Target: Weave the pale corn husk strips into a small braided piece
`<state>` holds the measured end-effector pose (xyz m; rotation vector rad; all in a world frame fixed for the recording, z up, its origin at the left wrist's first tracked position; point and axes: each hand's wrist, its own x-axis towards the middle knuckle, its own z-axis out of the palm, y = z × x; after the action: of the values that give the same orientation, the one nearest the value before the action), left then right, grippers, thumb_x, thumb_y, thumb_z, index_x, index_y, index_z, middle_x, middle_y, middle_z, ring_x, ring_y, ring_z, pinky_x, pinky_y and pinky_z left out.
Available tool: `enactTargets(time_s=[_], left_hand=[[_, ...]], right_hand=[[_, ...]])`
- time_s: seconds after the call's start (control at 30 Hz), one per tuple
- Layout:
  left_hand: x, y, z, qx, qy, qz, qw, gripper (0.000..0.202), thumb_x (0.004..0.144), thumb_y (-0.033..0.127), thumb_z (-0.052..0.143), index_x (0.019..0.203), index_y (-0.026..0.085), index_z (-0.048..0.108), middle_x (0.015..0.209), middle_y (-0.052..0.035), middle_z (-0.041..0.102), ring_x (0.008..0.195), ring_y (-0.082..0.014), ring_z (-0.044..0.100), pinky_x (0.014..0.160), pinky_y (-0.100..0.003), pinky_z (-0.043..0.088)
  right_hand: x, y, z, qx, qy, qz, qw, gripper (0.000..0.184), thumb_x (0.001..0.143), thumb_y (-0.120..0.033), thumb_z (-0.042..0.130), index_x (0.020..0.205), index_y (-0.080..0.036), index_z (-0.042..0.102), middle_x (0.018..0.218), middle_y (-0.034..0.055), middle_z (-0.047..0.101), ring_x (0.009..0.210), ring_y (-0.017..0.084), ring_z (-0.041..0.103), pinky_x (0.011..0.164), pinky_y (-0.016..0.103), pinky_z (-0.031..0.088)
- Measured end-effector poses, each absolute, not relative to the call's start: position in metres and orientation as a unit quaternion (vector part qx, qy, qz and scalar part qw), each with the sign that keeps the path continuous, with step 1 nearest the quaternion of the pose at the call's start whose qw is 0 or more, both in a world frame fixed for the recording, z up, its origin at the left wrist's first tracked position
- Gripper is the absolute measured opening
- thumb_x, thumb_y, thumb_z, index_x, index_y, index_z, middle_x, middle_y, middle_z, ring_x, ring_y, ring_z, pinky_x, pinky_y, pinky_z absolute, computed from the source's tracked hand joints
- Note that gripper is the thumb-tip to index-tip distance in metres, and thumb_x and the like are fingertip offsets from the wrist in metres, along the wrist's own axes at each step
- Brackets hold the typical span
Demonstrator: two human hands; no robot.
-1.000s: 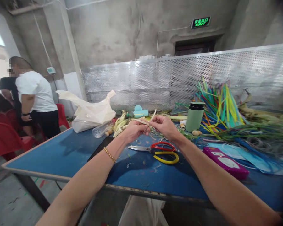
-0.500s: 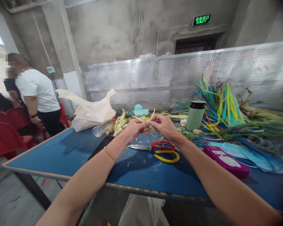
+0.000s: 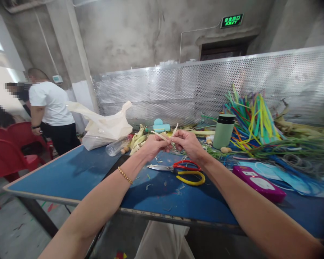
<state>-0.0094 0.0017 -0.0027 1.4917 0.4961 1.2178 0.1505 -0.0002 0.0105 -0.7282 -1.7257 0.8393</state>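
Note:
My left hand (image 3: 157,146) and my right hand (image 3: 187,144) meet over the middle of the blue table (image 3: 162,203), fingers pinched together. Between them they hold pale strips of what looks like corn husk (image 3: 175,130); one end sticks up, another points left. Fingers hide the spot where the strips meet. Below the hands lie scissors (image 3: 162,168) with one red and one yellow handle, their blades pointing left. Behind my left hand is a heap of dried corn husks (image 3: 137,141). Small pale scraps are scattered around the scissors.
Left of the hands are a plastic bag (image 3: 108,124) and a clear bottle (image 3: 117,146). To the right stand a green canister (image 3: 224,132), colourful strips (image 3: 259,118) and a purple device (image 3: 259,183). A person in a white shirt (image 3: 52,104) stands beyond the table, near red chairs (image 3: 8,158).
My hands stay nearly in place, both still pinching the strips, with only slight finger movement. The person in the white shirt has shifted a little to the right.

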Motion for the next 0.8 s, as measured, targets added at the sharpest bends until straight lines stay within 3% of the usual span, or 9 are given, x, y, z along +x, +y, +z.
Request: enactTargets(time_s=[0.3,0.43,0.6,0.8], left_hand=[[-0.0145,0.0001,0.0023,0.601,0.240,0.452,0.614,0.034,0.077,0.039,0.067,0.084,0.007,0.063,0.077,-0.0124,0.069,0.051,-0.0122,0.059,0.052,-0.026,0.044],[-0.0138,-0.0002,0.0012,0.611,0.257,0.453,0.596,0.031,0.073,0.035,0.071,0.085,0.006,0.064,0.077,-0.0112,0.069,0.049,-0.0109,0.059,0.050,-0.024,0.044],[-0.0125,0.0019,-0.0024,0.622,0.241,0.478,0.571,0.030,0.063,0.030,0.078,0.074,0.005,0.065,0.069,-0.0092,0.067,0.056,-0.0157,0.064,0.055,-0.025,0.045],[-0.0116,0.0024,-0.0020,0.645,0.221,0.483,0.549,0.029,0.064,0.029,0.077,0.074,0.005,0.065,0.068,-0.0089,0.066,0.057,-0.0167,0.064,0.058,-0.028,0.046]], right_hand=[[0.1533,-0.0049,0.0193,-0.336,-0.751,0.244,0.514,0.022,0.075,-0.036,0.062,0.069,-0.017,0.053,0.057,-0.0024,0.051,0.047,0.008,0.041,0.044,0.023,0.032],[0.1536,-0.0027,0.0178,-0.332,-0.761,0.230,0.509,0.018,0.076,-0.033,0.060,0.069,-0.017,0.053,0.055,-0.0032,0.049,0.048,0.009,0.042,0.046,0.023,0.032],[0.1532,0.0013,0.0159,-0.339,-0.788,0.174,0.483,0.015,0.075,-0.029,0.059,0.068,-0.016,0.056,0.057,-0.0024,0.052,0.052,0.009,0.043,0.049,0.023,0.032],[0.1511,-0.0032,0.0183,-0.347,-0.779,0.188,0.487,0.015,0.074,-0.028,0.059,0.067,-0.015,0.056,0.057,-0.0028,0.053,0.052,0.009,0.044,0.050,0.023,0.033]])
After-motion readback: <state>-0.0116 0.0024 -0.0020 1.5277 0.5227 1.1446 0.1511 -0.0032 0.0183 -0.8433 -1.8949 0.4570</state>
